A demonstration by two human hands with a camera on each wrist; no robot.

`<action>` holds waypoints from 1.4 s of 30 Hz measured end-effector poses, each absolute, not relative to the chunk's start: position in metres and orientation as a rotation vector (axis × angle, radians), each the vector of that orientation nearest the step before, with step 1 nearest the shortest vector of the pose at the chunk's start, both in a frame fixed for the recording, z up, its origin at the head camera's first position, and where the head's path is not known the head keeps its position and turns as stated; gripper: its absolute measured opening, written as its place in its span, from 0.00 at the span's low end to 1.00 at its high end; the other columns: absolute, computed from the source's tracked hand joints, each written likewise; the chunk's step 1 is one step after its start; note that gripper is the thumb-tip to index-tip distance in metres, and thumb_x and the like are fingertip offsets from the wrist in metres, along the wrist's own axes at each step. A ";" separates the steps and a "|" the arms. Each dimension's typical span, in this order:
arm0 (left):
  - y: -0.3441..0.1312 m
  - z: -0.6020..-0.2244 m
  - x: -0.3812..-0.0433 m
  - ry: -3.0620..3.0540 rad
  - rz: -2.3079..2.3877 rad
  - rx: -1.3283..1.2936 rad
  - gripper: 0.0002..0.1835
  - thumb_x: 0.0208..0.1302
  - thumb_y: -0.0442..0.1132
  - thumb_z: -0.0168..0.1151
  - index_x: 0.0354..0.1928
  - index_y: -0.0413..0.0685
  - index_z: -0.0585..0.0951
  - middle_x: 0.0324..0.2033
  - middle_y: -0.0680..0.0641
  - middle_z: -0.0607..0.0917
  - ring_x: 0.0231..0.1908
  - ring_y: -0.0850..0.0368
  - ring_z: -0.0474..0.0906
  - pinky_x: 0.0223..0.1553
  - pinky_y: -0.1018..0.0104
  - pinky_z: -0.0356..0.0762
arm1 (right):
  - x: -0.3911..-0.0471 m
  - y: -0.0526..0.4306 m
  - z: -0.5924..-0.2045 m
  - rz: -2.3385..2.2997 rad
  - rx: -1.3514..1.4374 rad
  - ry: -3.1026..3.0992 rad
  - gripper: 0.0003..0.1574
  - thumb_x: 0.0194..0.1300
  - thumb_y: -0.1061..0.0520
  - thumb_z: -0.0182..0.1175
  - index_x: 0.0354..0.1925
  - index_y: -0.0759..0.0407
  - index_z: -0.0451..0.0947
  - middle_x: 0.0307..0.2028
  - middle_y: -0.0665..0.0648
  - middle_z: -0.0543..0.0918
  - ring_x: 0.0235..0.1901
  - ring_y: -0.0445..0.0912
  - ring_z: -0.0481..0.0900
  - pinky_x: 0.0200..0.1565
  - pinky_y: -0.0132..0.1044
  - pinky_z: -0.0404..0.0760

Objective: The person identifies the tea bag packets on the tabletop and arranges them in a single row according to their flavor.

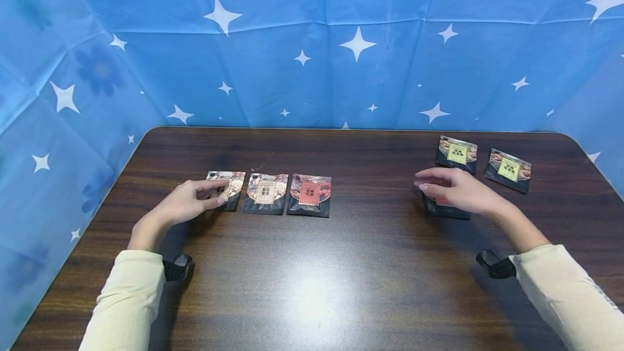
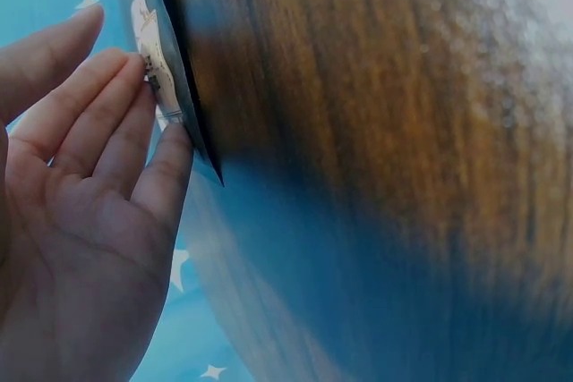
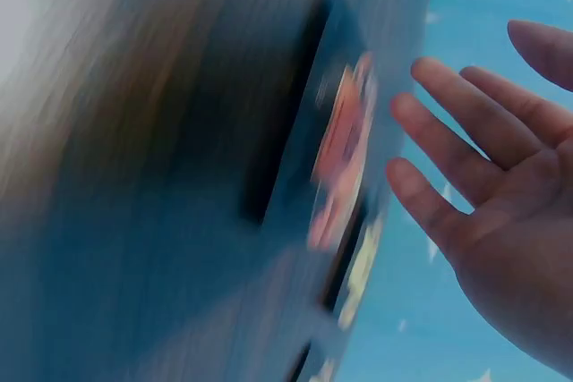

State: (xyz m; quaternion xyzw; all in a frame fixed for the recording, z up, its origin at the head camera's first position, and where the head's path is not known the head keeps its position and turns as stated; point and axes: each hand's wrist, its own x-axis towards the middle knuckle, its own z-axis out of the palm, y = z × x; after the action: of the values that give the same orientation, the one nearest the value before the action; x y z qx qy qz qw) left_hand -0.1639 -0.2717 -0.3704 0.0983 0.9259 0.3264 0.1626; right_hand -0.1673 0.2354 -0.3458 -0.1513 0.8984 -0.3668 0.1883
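Observation:
My left hand [image 1: 182, 202] is over the leftmost tea sachet [image 1: 236, 182], a black packet with a pale floral print. In the left wrist view its fingertips [image 2: 134, 67] touch the sachet's face, and the thumb stands apart. A matching pale-labelled sachet [image 1: 265, 194] and a red-labelled sachet [image 1: 309, 195] lie beside it in a row. On the right, my right hand [image 1: 458, 191] hovers over another red-labelled sachet [image 1: 446, 211], partly hiding it. The right wrist view shows its fingers [image 3: 474, 114] spread loosely, apart from that blurred packet, holding nothing.
Two yellow-labelled sachets [image 1: 457, 154] [image 1: 508, 170] lie behind and right of my right hand. The dark wooden table [image 1: 312, 248] shows a bright glare at its front. A blue star-patterned cloth [image 1: 312, 80] hangs along the table's back and left side.

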 end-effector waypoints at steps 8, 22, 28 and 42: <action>-0.273 -0.370 -0.163 2.658 0.911 0.282 0.27 0.65 0.45 0.55 0.64 0.43 0.67 0.59 0.34 0.69 0.53 0.42 0.67 0.48 0.46 0.65 | -0.156 0.283 -0.349 -0.923 -0.402 2.591 0.28 0.71 0.48 0.46 0.60 0.65 0.67 0.54 0.65 0.74 0.54 0.58 0.70 0.49 0.54 0.68; -0.272 -0.369 -0.164 2.645 0.919 0.298 0.27 0.65 0.45 0.55 0.64 0.44 0.67 0.59 0.35 0.68 0.54 0.41 0.67 0.49 0.45 0.64 | -0.151 0.292 -0.359 -0.894 -0.362 2.573 0.30 0.70 0.45 0.46 0.62 0.62 0.66 0.62 0.69 0.62 0.60 0.64 0.58 0.50 0.58 0.63; -0.271 -0.368 -0.163 2.645 0.918 0.264 0.26 0.65 0.45 0.56 0.63 0.44 0.68 0.38 0.43 0.75 0.36 0.51 0.68 0.36 0.58 0.64 | -0.151 0.292 -0.359 -0.894 -0.394 2.576 0.29 0.70 0.46 0.47 0.62 0.61 0.66 0.62 0.68 0.63 0.60 0.63 0.59 0.50 0.56 0.65; -0.271 -0.366 -0.163 2.602 0.940 0.252 0.27 0.65 0.47 0.54 0.64 0.45 0.67 0.30 0.47 0.72 0.29 0.55 0.65 0.32 0.60 0.62 | -0.159 0.268 -0.359 -0.950 -0.494 2.498 0.27 0.70 0.49 0.48 0.62 0.61 0.66 0.62 0.67 0.63 0.58 0.59 0.64 0.49 0.50 0.68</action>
State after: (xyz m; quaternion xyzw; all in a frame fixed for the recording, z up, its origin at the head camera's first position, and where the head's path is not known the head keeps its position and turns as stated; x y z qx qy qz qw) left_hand -0.1630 -0.2711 -0.3658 0.0893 0.9211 0.3329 0.1808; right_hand -0.1586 0.2677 -0.3591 -0.1777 0.8986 -0.3417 0.2101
